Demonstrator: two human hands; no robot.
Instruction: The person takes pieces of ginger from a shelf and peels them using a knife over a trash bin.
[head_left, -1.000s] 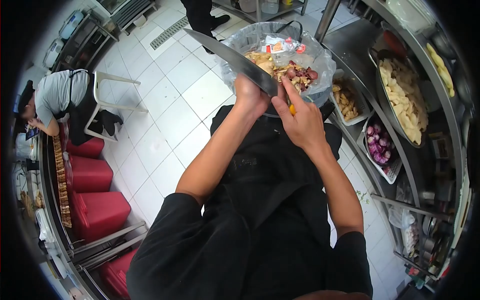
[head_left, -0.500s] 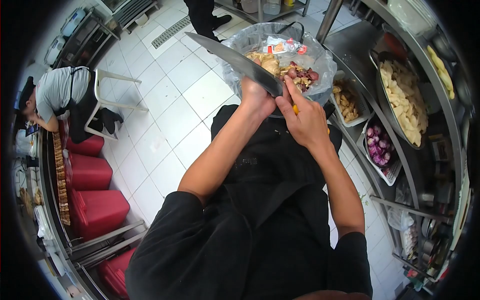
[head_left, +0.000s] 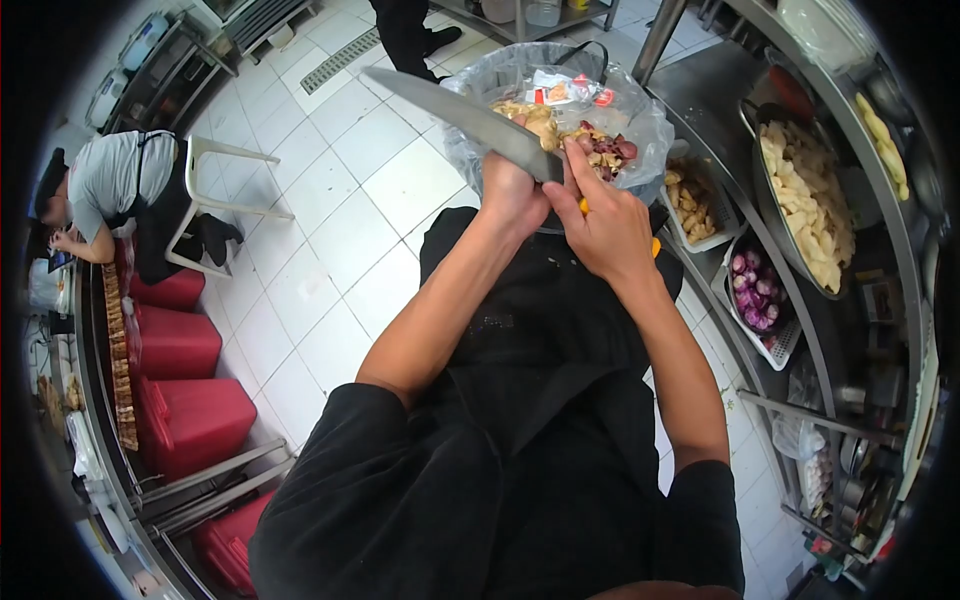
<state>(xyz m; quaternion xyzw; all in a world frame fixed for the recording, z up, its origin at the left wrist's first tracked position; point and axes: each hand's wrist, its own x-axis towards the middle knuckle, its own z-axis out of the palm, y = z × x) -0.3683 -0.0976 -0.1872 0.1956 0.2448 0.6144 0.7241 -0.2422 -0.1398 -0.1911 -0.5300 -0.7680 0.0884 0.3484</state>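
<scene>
My right hand (head_left: 610,225) is closed near the heel of a large knife (head_left: 465,120), its index finger stretched along the metal. The broad blade slants up to the left, across the front of my left hand (head_left: 513,195). Most of the left fingers are hidden behind the blade; a fingertip shows above it beside a pale brown piece, apparently ginger (head_left: 542,125), which that hand seems to hold. Both hands are close together over the near edge of a bin lined with a clear bag (head_left: 645,130). Reddish-purple scraps (head_left: 610,152) and printed wrappers lie in the bin.
On the right, shelves hold a basket of ginger (head_left: 692,205), a basket of purple onions (head_left: 757,290) and a large pan of pale slices (head_left: 805,205). A person (head_left: 120,185) leans over a counter at left, near a white chair (head_left: 190,190) and red bins (head_left: 190,425).
The knife blade has shifted and tilted slightly, now looking brighter. Since the first frame, a left fingertip and the pale brown piece have come into sight above the blade. The seated person's hand has moved.
</scene>
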